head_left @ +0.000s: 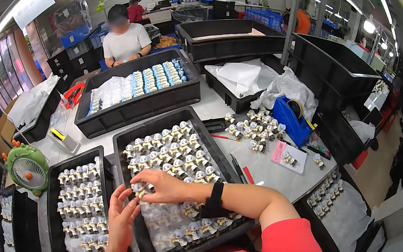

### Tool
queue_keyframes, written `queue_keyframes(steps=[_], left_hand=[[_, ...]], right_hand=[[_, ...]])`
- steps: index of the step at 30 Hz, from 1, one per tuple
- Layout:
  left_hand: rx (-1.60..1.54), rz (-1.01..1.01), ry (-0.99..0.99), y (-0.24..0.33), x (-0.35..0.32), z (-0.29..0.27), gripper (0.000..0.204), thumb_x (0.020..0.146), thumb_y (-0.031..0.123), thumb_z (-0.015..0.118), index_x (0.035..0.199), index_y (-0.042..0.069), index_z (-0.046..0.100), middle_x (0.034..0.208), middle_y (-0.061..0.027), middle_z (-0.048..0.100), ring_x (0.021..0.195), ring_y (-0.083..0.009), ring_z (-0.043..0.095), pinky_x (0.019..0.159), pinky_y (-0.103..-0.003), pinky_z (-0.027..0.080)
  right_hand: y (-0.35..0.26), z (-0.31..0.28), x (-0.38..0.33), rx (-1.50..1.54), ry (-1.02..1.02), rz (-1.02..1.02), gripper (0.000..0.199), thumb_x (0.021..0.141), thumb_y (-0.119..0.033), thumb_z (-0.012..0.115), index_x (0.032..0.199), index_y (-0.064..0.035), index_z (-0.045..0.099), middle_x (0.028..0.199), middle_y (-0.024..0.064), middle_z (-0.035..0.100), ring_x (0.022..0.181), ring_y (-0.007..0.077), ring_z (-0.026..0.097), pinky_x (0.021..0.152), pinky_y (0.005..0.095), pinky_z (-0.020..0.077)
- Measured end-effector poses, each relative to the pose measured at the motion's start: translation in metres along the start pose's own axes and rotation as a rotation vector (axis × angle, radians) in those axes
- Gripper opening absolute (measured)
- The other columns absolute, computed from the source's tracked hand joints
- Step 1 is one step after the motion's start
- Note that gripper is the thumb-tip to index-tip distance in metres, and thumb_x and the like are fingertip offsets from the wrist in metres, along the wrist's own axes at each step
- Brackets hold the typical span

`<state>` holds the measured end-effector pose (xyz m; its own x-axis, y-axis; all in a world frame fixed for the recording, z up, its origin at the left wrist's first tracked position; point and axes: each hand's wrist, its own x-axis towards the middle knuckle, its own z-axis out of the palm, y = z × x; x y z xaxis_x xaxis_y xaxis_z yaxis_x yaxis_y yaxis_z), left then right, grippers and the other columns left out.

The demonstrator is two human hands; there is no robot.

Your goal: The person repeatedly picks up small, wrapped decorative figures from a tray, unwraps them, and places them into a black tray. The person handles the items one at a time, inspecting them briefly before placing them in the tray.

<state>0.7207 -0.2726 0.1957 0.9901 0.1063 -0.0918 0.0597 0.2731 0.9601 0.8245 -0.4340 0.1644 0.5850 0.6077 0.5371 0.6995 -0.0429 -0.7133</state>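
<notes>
Right grip [163,187] pinches one small bagged figurine [141,188] over the black tray [143,237]; left grip [121,217] hangs open just below it, palm up, empty. I judge mid-pick: lifting one piece from the rows. Next move wants a clean handover without snagging neighbouring bags beneath.

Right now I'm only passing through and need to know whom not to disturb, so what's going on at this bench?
A person in a red top is working over a black tray packed with small figurines. Their right hand reaches across and rests on one figurine at the tray's near-left side, while the left hand is open just beneath it. More filled trays sit to the left and behind, and loose figurines are grouped on the table. Another person in a white shirt works at the far end.
</notes>
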Motion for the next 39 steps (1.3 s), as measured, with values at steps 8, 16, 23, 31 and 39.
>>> queue_keyframes(steps=[8,16,23,31,39], left_hand=[[-0.084,0.011,-0.072,-0.007,0.005,-0.003,0.054,0.091,0.008,0.055,0.14,0.005,0.032,0.113,-0.0053,0.056,0.097,-0.0131,0.06,0.078,-0.027,0.053],[-0.128,0.033,-0.116,-0.009,0.002,-0.003,0.055,0.091,0.006,0.057,0.14,0.004,0.032,0.109,-0.0061,0.057,0.093,-0.0143,0.06,0.077,-0.027,0.051],[-0.213,0.045,-0.089,-0.007,0.003,-0.006,0.051,0.094,0.015,0.056,0.139,0.004,0.033,0.11,-0.0066,0.058,0.091,-0.0152,0.062,0.074,-0.027,0.051],[-0.265,0.068,-0.219,0.001,0.004,0.004,0.052,0.095,0.008,0.048,0.143,0.002,0.028,0.128,-0.0095,0.049,0.113,-0.0183,0.053,0.092,-0.031,0.045],[-0.329,0.039,-0.276,-0.003,0.006,-0.006,0.056,0.098,0.012,0.045,0.147,0.006,0.019,0.139,-0.0101,0.039,0.12,-0.0235,0.051,0.097,-0.034,0.043]], right_hand=[[-0.017,0.011,-0.002,0.121,-0.048,-0.158,0.043,0.069,-0.009,0.07,0.11,-0.0048,0.057,0.105,0.0114,0.059,0.093,0.0263,0.06,0.075,0.0337,0.0498],[-0.02,0.007,0.0,0.211,-0.024,-0.146,0.053,0.071,-0.01,0.071,0.12,-0.0047,0.052,0.113,0.0131,0.057,0.102,0.0285,0.057,0.085,0.0359,0.0475],[-0.021,0.001,-0.002,0.191,-0.077,-0.174,0.074,0.068,-0.012,0.076,0.133,-0.0059,0.043,0.126,0.0151,0.05,0.116,0.0312,0.049,0.098,0.0397,0.0399],[-0.02,-0.002,0.001,0.029,0.014,-0.144,0.08,0.063,-0.012,0.083,0.133,-0.0042,0.044,0.12,0.0132,0.053,0.109,0.0304,0.052,0.089,0.0374,0.0459],[-0.029,-0.003,0.005,-0.044,-0.023,-0.063,0.083,0.063,-0.012,0.083,0.135,-0.0083,0.042,0.126,0.0115,0.052,0.111,0.027,0.052,0.095,0.0362,0.0429]])
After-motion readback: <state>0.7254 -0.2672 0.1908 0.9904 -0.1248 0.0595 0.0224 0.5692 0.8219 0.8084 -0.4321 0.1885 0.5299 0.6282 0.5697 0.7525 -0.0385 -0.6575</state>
